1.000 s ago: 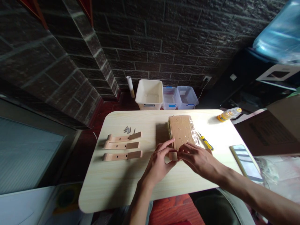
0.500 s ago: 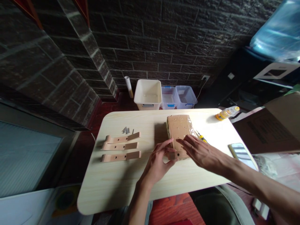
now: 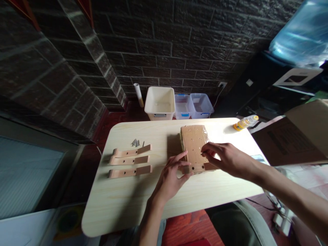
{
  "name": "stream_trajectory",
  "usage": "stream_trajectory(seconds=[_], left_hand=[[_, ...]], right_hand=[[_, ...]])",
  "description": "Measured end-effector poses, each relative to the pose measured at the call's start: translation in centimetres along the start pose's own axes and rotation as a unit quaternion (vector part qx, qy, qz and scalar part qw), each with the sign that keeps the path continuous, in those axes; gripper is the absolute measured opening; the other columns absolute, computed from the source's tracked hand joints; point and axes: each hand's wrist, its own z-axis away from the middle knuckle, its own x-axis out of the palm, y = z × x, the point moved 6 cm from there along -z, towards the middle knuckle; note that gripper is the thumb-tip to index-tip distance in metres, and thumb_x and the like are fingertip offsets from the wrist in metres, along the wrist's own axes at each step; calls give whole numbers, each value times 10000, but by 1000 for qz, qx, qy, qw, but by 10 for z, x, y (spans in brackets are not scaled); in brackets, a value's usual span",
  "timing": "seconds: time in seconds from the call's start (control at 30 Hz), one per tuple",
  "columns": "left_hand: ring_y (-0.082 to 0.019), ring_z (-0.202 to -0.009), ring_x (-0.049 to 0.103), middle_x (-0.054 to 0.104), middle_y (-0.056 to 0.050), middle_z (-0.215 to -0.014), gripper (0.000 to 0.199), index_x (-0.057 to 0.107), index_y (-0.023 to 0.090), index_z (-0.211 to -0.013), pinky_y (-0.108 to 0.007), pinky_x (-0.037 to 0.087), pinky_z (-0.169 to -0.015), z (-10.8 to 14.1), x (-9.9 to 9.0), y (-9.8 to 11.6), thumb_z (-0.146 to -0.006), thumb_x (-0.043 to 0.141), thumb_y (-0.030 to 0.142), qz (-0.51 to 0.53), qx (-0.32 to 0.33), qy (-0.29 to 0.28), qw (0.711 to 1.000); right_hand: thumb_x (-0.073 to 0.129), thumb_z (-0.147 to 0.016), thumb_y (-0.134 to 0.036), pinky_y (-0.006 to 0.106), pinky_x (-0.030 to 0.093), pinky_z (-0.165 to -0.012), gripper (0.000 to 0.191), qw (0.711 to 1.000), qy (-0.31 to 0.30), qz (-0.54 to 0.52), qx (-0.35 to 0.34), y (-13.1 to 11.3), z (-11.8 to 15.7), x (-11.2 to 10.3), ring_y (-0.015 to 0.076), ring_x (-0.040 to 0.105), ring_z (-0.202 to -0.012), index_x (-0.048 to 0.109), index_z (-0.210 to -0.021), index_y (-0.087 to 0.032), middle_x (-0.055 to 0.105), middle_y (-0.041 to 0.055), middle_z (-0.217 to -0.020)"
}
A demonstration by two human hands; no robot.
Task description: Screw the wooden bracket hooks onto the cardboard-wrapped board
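A cardboard block wrapped in clear tape [image 3: 194, 138] lies on the light wooden table [image 3: 123, 201]. Across its near end lies a wooden hook piece [image 3: 198, 167] with two dark holes. My left hand [image 3: 171, 176] grips the left end of that piece between thumb and fingers, against the block's edge. Over the block's right side, my right hand [image 3: 220, 155] has its fingertips pinched on a small dark thing, apparently a screw. Three similar wooden hooks [image 3: 130, 171] lie at the left, below a small pile of screws [image 3: 135, 142].
Behind the table stand a cream bin [image 3: 160, 102] and two clear plastic boxes [image 3: 201, 104]. A clear bottle with yellow parts [image 3: 245, 123] is at the back right corner. A phone [image 3: 258, 158] lies partly behind my right arm. A large carton [image 3: 289, 140] stands at the right.
My right hand has moved right from the block's middle, its fingers now pinched. It uncovers more of the wooden piece and hides the yellow tool. The view has shifted slightly.
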Motion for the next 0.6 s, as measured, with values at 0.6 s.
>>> stream_trajectory(seconds=[0.6], left_hand=[[-239,-1399,477,507,-33,-1510,285,657,281,-1134,-466,453,-1142,0,1,3,-872,702,177,4,13,-11,1000]], right_hand=[[464,-1023,-233,265,416,-562,178,999,-41,10,-9,-14,14,37,157,671,-657,624,-1080,-176,724,56,-845]])
